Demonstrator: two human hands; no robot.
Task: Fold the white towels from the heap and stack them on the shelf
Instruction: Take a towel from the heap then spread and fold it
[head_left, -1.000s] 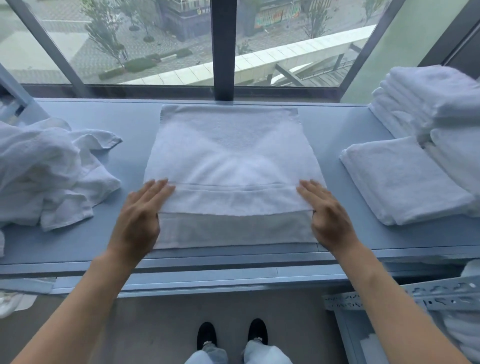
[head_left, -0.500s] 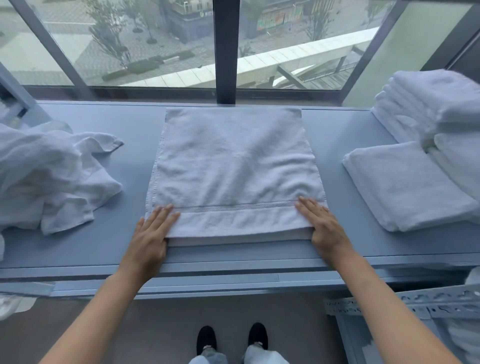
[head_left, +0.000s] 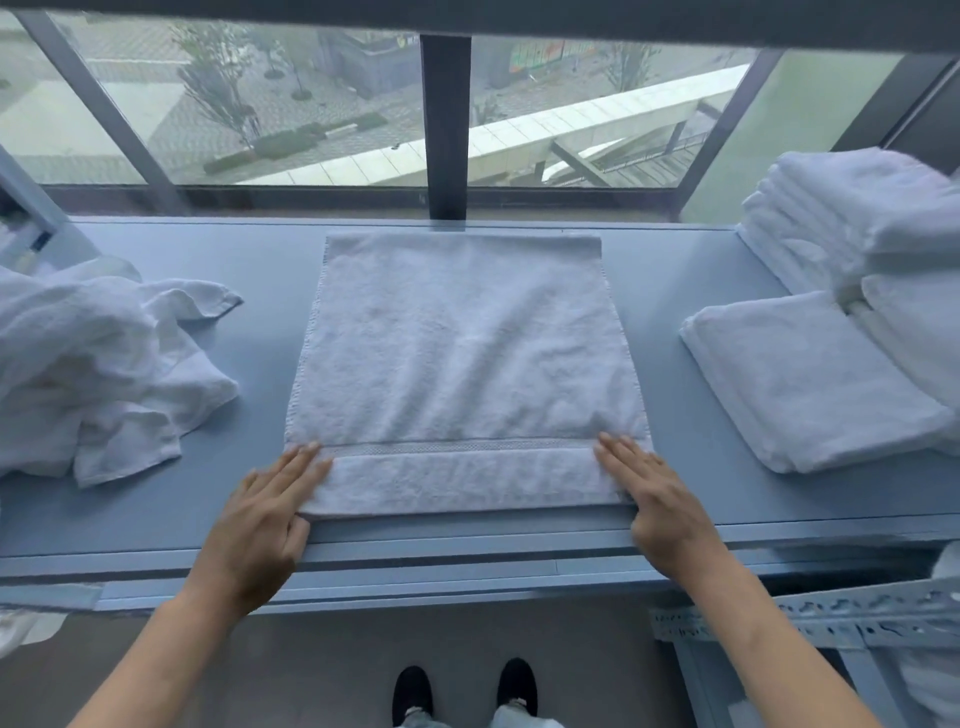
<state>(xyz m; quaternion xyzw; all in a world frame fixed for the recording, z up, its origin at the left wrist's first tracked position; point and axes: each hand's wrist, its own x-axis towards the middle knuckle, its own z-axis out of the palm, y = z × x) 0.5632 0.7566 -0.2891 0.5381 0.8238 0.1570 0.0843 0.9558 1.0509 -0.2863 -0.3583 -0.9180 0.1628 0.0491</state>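
A white towel (head_left: 462, 364), folded in half, lies flat in the middle of the blue-grey shelf top (head_left: 670, 291). My left hand (head_left: 265, 514) rests with straight fingers on its near left corner. My right hand (head_left: 654, 499) lies flat on the near right corner. The heap of unfolded white towels (head_left: 88, 364) sits crumpled at the left. One folded towel (head_left: 800, 379) lies at the right, with a taller stack of folded towels (head_left: 862, 228) behind it.
A large window with a dark central post (head_left: 444, 124) runs along the far edge of the shelf top. A perforated metal shelf frame (head_left: 810, 618) stands at the lower right. My feet show on the floor below.
The upper layer of the towel has been drawn toward me until its hem lines up with the near edge. Both hands moved nearer with it and now rest on the near corners.
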